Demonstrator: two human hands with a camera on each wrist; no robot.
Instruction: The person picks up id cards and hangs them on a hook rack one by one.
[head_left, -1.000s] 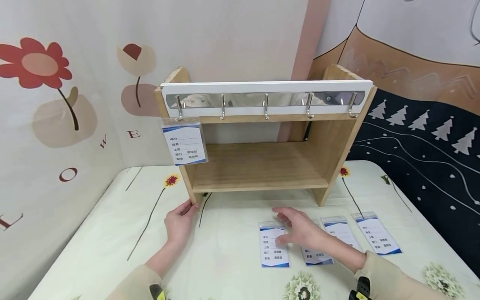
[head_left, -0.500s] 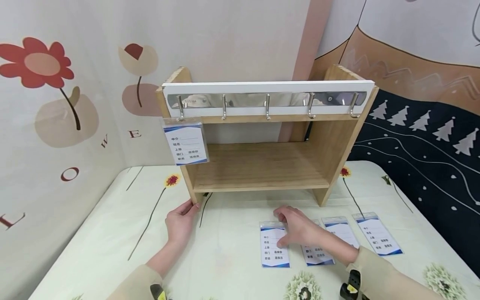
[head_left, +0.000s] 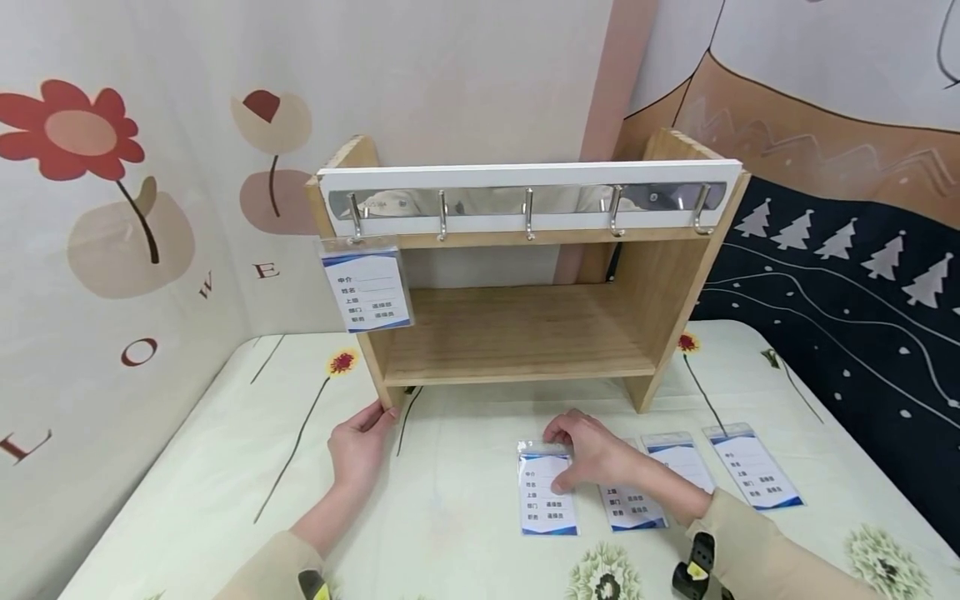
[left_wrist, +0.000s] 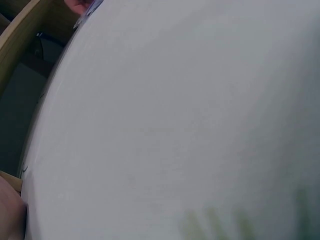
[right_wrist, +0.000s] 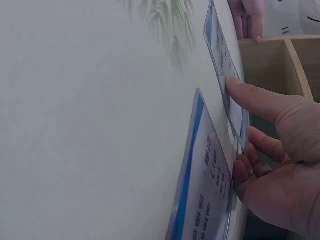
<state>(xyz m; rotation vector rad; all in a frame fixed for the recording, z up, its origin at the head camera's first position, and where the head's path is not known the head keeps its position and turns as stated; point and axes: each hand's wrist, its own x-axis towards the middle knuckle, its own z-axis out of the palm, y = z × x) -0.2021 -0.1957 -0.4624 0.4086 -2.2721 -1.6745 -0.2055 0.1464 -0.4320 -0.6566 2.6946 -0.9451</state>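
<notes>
A small wooden shelf (head_left: 525, 333) stands at the back with a row of metal hooks on its front. My left hand (head_left: 358, 446) grips the foot of its left side panel. From the leftmost hook hangs a badge in a clear holder (head_left: 367, 287). My right hand (head_left: 600, 454) is at a flat-lying badge (head_left: 546, 496), its thumb (right_wrist: 255, 97) on the face and curled fingers at the top edge. A second badge (head_left: 633, 510) lies partly under this hand; two more badges (head_left: 678, 463) (head_left: 753, 469) lie farther right.
The table (head_left: 450, 500) has a pale cloth with printed flowers. Patterned curtains (head_left: 480, 75) rise behind the shelf and at both sides. A white board (head_left: 525, 175) carries the hooks (head_left: 529, 215) across the shelf's top front.
My right hand has drawn its fingers in, from spread to curled at the leftmost flat badge's top edge. My left hand has stayed at the shelf's foot.
</notes>
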